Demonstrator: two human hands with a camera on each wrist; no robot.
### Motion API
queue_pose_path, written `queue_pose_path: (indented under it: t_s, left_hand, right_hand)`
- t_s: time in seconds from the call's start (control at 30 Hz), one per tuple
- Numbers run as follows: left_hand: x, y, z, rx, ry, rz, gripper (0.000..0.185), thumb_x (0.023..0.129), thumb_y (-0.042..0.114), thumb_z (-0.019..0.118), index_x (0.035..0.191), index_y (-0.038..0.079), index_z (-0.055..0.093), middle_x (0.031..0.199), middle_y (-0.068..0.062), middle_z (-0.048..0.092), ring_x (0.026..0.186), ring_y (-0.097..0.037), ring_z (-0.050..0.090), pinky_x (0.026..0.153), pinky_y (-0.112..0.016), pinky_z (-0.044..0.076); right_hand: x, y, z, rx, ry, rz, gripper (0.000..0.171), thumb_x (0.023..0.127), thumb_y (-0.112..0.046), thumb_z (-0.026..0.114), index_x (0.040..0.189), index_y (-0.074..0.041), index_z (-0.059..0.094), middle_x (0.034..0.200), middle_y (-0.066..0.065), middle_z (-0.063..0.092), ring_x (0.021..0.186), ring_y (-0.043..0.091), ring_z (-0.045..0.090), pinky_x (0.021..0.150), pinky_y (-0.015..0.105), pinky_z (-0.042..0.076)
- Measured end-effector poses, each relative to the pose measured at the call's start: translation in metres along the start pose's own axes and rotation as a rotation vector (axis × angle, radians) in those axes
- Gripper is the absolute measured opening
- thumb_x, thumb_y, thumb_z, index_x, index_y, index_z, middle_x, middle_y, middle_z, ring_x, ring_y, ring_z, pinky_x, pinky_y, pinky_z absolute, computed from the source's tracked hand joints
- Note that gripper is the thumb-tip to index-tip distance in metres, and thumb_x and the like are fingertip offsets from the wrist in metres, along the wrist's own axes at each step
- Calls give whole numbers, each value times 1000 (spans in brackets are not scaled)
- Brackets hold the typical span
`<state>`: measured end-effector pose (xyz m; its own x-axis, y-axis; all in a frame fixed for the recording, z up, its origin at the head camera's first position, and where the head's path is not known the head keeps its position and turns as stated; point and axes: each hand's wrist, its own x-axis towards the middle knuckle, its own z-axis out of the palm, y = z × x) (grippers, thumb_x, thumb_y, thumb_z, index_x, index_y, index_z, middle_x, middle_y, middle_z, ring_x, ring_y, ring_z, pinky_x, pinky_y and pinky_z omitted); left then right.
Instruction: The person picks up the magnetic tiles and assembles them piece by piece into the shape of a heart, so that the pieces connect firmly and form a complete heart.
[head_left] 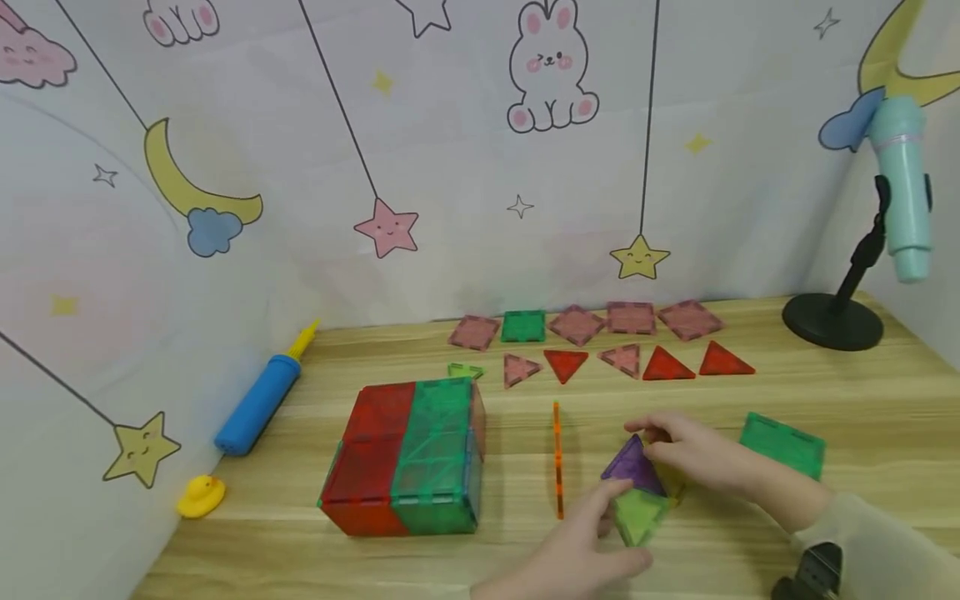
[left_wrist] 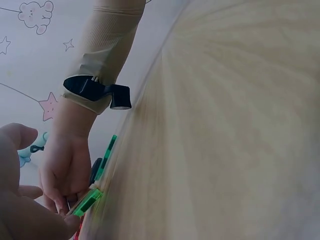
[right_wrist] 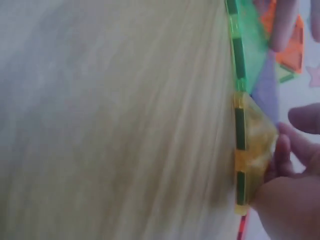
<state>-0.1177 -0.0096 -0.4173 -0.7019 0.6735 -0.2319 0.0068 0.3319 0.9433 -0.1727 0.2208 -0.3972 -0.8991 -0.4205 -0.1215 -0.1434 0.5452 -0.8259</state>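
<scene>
**Two hands build a small tile pyramid**

Head view: on the wooden bench (head_left: 862, 400), the left hand (head_left: 577, 550) pinches the light green tile (head_left: 637, 512). The right hand (head_left: 701, 454) curls round the purple tile (head_left: 633, 467) just above it. The tiles lean together into a little peak. An orange tile (head_left: 557, 458) stands on edge just beside it. A red and green box (head_left: 405, 458) sits to the left.

Left wrist view: the right hand's fingers (left_wrist: 60, 200) hold the green tile edge (left_wrist: 87, 202).

Right wrist view: a yellow tile (right_wrist: 250, 150) touches the bench, with fingers (right_wrist: 285, 155) curled behind it.
</scene>
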Motion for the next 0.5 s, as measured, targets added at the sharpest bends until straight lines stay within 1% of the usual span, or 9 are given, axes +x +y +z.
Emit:
queue_pose_path:
  t_s: [0.1, 0.17, 0.23, 0.27, 0.33, 0.43, 0.5]
  left_hand:
    - [-6, 9, 1, 58, 39, 63, 63, 87, 35, 65, 142, 29, 35, 147, 6, 26, 133, -16, 27, 102, -37, 33]
    - [-9, 12, 3, 97, 46, 80, 63, 87, 35, 64, 143, 29, 35, 148, 8, 24, 135, -16, 21, 103, -37, 30]
    - [-11, 15, 3, 101, 52, 107, 62, 88, 33, 63, 143, 28, 35, 147, 9, 24, 133, -14, 23, 102, -34, 31]
    - [-12, 15, 3, 103, 56, 126, 62, 88, 32, 63, 143, 27, 35, 146, 9, 25, 130, -13, 26, 100, -32, 32]
    - [-14, 16, 3, 111, 72, 170, 62, 88, 29, 63, 143, 24, 35, 144, 8, 27, 123, -10, 31, 96, -29, 34]
    - [-17, 17, 3, 127, 106, 230, 61, 88, 26, 63, 142, 18, 37, 142, 4, 29, 115, -8, 35, 91, -25, 37]
    - [-19, 19, 4, 119, 130, 235, 60, 88, 25, 64, 141, 17, 38, 143, 3, 27, 115, -9, 36, 90, -23, 38]
  right_hand:
    - [2, 1, 0, 48, 29, -24, 37, 92, -7, 50, 128, 0, 53, 126, 16, 52, 112, 32, 47, 86, 39, 44]
    - [3, 3, -1, 91, 49, -43, 34, 91, -5, 50, 124, 1, 56, 123, 17, 54, 107, 29, 50, 82, 33, 47]
    - [4, 5, -3, 156, 70, -86, 29, 90, -3, 50, 118, 5, 58, 117, 19, 56, 102, 24, 53, 78, 29, 48]
    - [5, 6, -3, 190, 80, -113, 26, 90, -1, 50, 114, 7, 58, 113, 20, 57, 97, 20, 55, 76, 27, 48]
    - [7, 8, -4, 237, 96, -172, 21, 89, 2, 50, 106, 10, 58, 105, 18, 58, 89, 15, 55, 73, 26, 48]
    - [13, 8, -6, 256, 107, -257, 14, 87, 5, 50, 97, 9, 59, 98, 11, 60, 83, 12, 55, 71, 27, 48]
    - [17, 7, -7, 230, 95, -283, 11, 87, 5, 52, 94, 5, 61, 97, 8, 59, 84, 13, 56, 72, 27, 48]
